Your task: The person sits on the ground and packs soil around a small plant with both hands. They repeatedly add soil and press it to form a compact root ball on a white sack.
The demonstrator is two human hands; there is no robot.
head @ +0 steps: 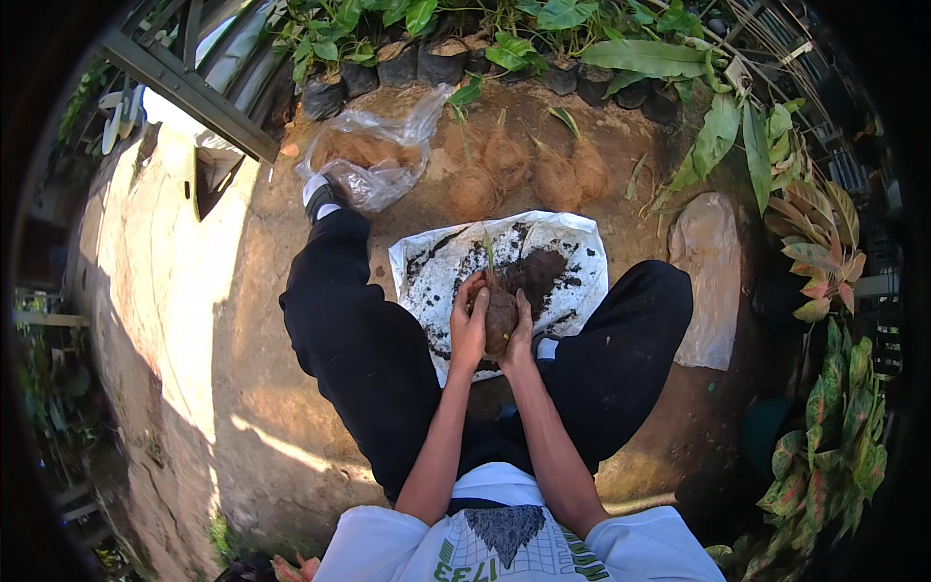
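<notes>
Between my two palms sits a brown, roughly round root ball (500,324), with a slim green shoot (489,251) rising from its far end. My left hand (469,318) cups its left side, fingers curled over the upper edge. Against the right side presses my right hand (521,331). Both are held above a white plastic sack (429,305) spread flat on the ground, strewn with dark crumbs. A heap of dark soil (540,278) lies on the sack just beyond my right hand.
Past the sack rest several fibre-wrapped plant balls (556,178) with green shoots. A clear plastic bag (364,164) of brown fibre lies near my left foot. Another flattened plastic bag (704,280) is at the right. Black potted plants (440,64) line the back; a metal frame (196,98) stands upper left.
</notes>
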